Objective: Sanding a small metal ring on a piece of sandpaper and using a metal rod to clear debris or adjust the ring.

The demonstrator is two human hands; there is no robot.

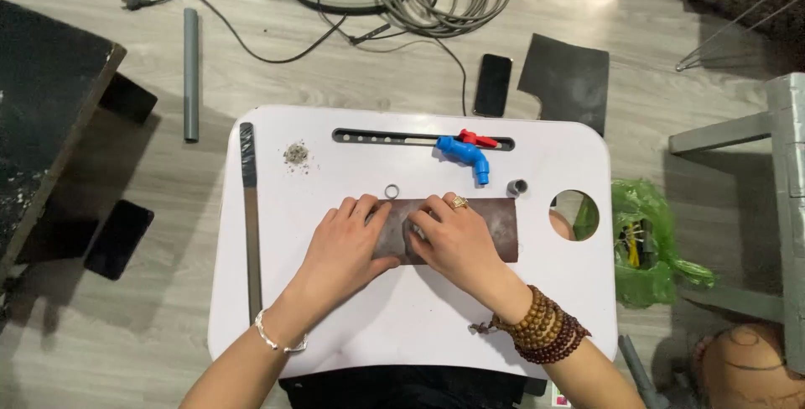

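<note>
Both hands press flat on a dark brown rectangular sheet [495,229] lying mid-counter on the white plastic counter [402,325]: left hand [344,245] and right hand [457,241] each with grip released, fingers spread, possibly pinching something small between them. Just beyond lie a small metal ring [392,192] and a blue plastic tap [463,153]

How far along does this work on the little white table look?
Looks early. Laid out already: a blue tap with a red handle, a small ring, a grey fitting and a long flat tool on the white table. In hand: the left hand and right hand press on a dark brown sheet. The tap and fitting lie apart, not yet joined.
</note>
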